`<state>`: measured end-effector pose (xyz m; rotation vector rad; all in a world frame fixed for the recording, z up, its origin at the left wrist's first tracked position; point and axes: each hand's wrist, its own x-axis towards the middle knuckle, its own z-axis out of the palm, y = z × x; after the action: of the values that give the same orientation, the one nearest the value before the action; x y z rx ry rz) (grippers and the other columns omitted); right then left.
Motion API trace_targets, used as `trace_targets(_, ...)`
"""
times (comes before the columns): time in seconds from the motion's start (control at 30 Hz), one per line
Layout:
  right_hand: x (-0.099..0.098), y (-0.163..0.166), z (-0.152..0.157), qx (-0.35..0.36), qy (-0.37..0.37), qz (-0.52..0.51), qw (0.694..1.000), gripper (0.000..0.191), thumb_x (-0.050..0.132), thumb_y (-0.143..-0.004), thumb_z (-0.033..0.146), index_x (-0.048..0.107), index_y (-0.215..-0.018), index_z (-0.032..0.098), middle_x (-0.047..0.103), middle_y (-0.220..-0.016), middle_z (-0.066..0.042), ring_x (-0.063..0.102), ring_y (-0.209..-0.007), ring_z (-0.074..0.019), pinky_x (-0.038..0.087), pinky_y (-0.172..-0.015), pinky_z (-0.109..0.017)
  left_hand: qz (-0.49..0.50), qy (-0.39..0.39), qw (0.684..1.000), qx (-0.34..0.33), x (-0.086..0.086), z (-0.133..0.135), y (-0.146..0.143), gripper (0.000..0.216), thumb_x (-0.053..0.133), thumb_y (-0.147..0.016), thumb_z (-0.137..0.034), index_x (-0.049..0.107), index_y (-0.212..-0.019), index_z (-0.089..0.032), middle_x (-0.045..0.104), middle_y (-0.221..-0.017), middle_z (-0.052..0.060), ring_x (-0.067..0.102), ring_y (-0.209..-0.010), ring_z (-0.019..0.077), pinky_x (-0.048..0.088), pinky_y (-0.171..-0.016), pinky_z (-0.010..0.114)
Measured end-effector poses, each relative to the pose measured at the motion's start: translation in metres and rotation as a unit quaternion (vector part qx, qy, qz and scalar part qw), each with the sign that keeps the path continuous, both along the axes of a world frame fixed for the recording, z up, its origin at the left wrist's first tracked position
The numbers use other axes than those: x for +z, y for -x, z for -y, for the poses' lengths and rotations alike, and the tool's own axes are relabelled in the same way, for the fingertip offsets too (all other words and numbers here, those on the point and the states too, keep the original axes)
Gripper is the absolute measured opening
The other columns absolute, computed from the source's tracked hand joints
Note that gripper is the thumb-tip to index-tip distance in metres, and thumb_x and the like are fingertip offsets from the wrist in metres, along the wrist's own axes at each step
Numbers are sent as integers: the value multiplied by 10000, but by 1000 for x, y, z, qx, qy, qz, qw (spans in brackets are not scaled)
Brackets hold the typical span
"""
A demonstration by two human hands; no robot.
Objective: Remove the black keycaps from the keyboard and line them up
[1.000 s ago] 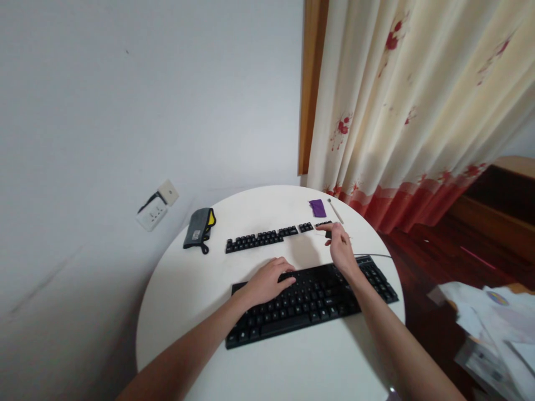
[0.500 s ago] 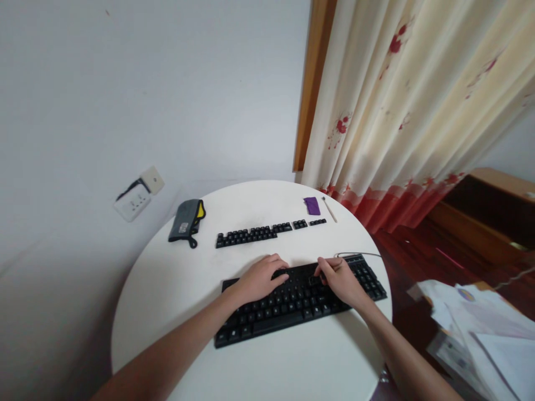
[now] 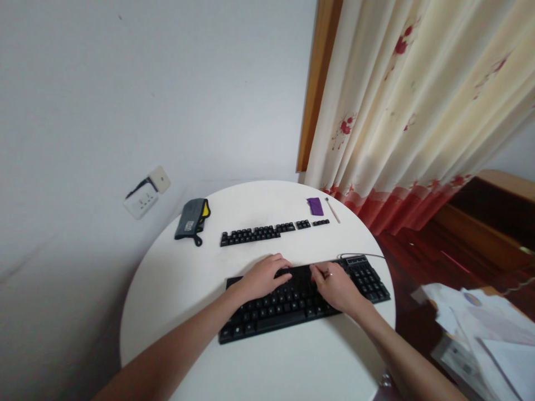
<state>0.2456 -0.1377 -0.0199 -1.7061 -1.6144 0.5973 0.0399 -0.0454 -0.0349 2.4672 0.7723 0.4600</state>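
Note:
A black keyboard [image 3: 284, 322] lies at a slant on the round white table [image 3: 167, 295], part of its upper rows dark and bare of keys. My left hand [image 3: 265, 275] rests on its upper left part, thumb apart from the fingers, holding nothing. Over the upper right part, my right hand [image 3: 334, 284] is closed in a pinch close to the keys. Something small and thin shows by its fingers, too small to name. Behind the keyboard, loose black keycaps [image 3: 251, 235] lie lined up in rows.
A grey pouch with a yellow lining [image 3: 191, 218] sits at the table's back left. Near the back right edge are a purple cloth [image 3: 315, 206] and a thin brush [image 3: 332, 210]. A cable [image 3: 363, 255] runs off right. Papers [image 3: 480, 328] are stacked beside the table.
My right hand has shifted slightly left and turned over the keyboard, its fingers now higher on the keys. My left hand stays in place. The whole view has shifted slightly.

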Motion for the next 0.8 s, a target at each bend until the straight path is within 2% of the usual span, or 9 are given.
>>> trace_targets(0.13,-9,-22,-8,32,117,-199,973,475,417,-891,511,612,-618,174,589,-447,-7,451,-313,-109,273,-369,-219,-1,2,1000,0,-2,-1,0,217,546,-898,-355,645,-1055,-244,625,-1000,38,575,-954,203,450,-862,318)
trace_targets(0.23,-9,-29,-10,26,134,-267,954,470,464,-850,537,625,-630,154,608,-458,-15,457,-305,-98,239,-342,-198,7,1,1000,4,0,0,-1,207,568,-887,-345,655,-1043,-239,629,-998,44,573,-964,210,445,-882,337)
trace_targets(0.37,5,-20,-16,35,86,-282,955,456,480,-853,523,660,-667,147,623,-494,-17,462,-337,-92,286,-363,-199,67,26,997,12,13,6,-4,234,592,-877,-306,638,-1097,-241,634,-1044,44,570,-992,206,441,-923,359)
trace_targets(0.47,19,-3,-27,62,44,-257,963,454,456,-879,496,675,-682,151,623,-518,-11,455,-359,-89,310,-387,-205,134,60,989,24,21,8,-5,287,655,-833,-296,627,-1112,-233,643,-1031,34,591,-931,181,480,-876,326)
trace_targets(0.57,29,16,-42,98,13,-242,965,447,438,-898,471,674,-681,159,614,-529,-2,454,-388,-90,336,-418,-212,187,71,979,51,21,5,-3,247,678,-813,-280,649,-1044,-197,659,-985,41,610,-883,170,511,-816,297)
trace_targets(0.67,28,30,-54,89,-13,-248,965,421,443,-898,478,679,-748,163,616,-567,-2,498,-455,-104,384,-462,-213,220,47,970,92,16,-1,1,151,644,-840,-254,674,-969,-182,676,-924,43,627,-832,160,525,-784,290)
trace_targets(0.8,13,39,-61,54,-8,-268,962,397,466,-881,522,670,-942,187,653,-710,-16,597,-616,-137,448,-511,-212,222,8,967,121,10,-8,4,97,622,-855,-241,696,-885,-184,694,-868,41,637,-804,164,529,-770,300)
